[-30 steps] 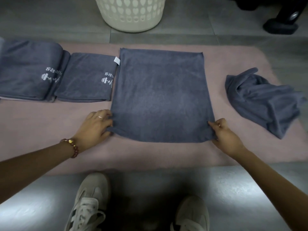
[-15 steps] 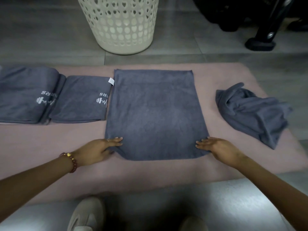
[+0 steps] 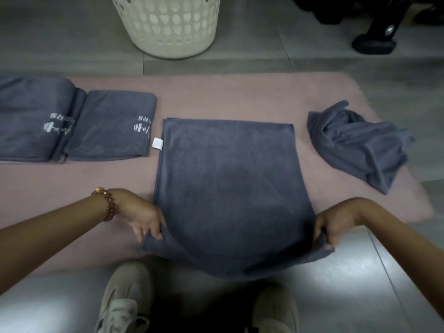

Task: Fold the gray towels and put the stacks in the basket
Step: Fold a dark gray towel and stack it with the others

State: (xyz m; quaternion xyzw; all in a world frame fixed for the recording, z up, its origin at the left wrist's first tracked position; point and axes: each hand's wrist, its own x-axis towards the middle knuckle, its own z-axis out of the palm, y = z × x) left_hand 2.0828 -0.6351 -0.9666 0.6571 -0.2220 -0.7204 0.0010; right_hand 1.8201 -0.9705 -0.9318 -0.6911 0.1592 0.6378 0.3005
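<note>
Pinching with the left hand [image 3: 141,218] the near left corner of the gray towel [image 3: 228,188], fingers curled round the hem; same pinch with the right hand [image 3: 331,224] at the near right corner. Spread flat mid-mat, near hem lifted just past the near edge of the mat [image 3: 216,97]. Best to raise both corners level, hold the hem taut, carry it to the far hem, match corners, then smooth.

Cut off at the left edge: the folded stacks [image 3: 31,118]. Beyond the far edge, the basket [image 3: 168,25], rim out of view, contents unseen. By the right edge, the crumpled towel [image 3: 358,145], too bunched to read.
</note>
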